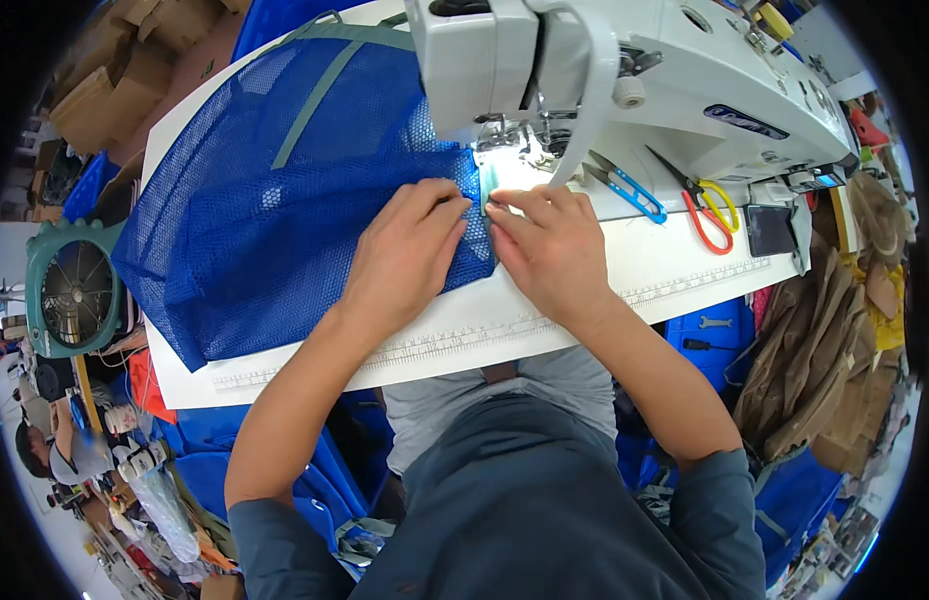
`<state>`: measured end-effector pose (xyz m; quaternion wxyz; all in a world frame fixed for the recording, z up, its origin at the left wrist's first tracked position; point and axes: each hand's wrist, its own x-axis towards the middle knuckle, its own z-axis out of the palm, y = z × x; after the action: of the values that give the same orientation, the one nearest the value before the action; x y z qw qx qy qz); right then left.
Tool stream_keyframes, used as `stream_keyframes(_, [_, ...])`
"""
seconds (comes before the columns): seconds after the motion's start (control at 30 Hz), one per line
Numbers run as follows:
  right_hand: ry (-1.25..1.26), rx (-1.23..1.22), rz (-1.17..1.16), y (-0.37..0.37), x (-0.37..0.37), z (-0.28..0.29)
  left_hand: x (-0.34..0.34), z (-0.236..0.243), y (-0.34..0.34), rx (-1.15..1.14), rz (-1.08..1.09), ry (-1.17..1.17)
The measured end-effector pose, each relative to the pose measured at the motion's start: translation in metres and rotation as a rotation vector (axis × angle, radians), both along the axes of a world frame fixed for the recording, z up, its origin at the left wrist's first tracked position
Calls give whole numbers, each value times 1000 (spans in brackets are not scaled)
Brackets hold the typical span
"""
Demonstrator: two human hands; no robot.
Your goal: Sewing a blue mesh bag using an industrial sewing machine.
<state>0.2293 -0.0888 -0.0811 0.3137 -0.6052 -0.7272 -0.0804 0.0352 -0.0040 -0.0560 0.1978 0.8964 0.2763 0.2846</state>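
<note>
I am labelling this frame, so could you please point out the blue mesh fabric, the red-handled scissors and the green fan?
blue mesh fabric (275, 210), head view, middle of panel.
red-handled scissors (703, 222), head view, red handle loop.
green fan (75, 290), head view, grille centre.

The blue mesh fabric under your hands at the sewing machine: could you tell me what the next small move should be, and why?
Probably slide the blue mesh fabric slightly forward toward the needle. The left hand lies flat on the mesh, the right hand pinches the light teal strip at its edge, and that edge sits just short of the needle.
</note>
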Motion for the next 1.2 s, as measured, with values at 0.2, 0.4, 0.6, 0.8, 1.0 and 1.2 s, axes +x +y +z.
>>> stream_keyframes(0.2, [131, -1, -86, 8, -12, -3, -1, -21, 4, 83, -74, 12])
stream_keyframes(0.4, [48, 60, -111, 9, -19, -6, -1, -23, 4, 86, -71, -23])
stream_keyframes(0.6, [46, 77, -105, 8, -19, -5, -2, -20, 3, 66, -70, -6])
stream_keyframes(0.8, [22, 64, -124, 9, -23, -3, -2, -21, 3, 61, -65, -23])
stream_keyframes(1.0, [17, 32, -91, 11, -22, -4, -4, -26, 3, 50, -72, -92])
stream_keyframes(1.2, [-41, 93, -13, 13, -21, -7, -6, -23, 3, 73, -104, -80])
